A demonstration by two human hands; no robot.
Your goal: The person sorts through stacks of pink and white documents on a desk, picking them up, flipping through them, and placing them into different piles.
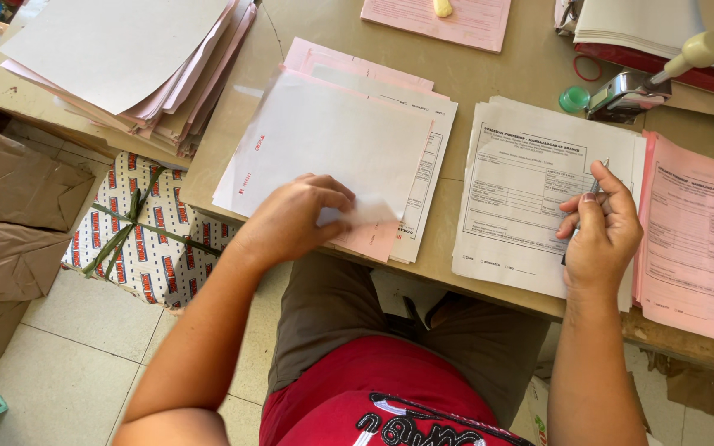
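Paper covered most of the desk (489, 74), and the white printed form (522, 198) near its front edge served as the middle of things. To the left of that form lay a loose stack of white and pink sheets (332, 140), the top one face down. The left hand (291, 223) rested on the near corner of that stack, thumb and fingers pinched together on a lifted sheet corner (365, 211), which looked blurred. On the form's right edge sat the right hand (601, 235), fingers closed around a pen (597, 186) with its tip touching the form. Right of the form lay a pink form (696, 239); beyond the white form, toward the far side of the desk, stood a rubber stamp (646, 78) with a pale handle. Far left of it rose a tall pile of papers (126, 66).

Such sheets seemed thin, light and limp, likely to cling together or crease; a corner looked the best place to take hold, peeling one leaf at a time.
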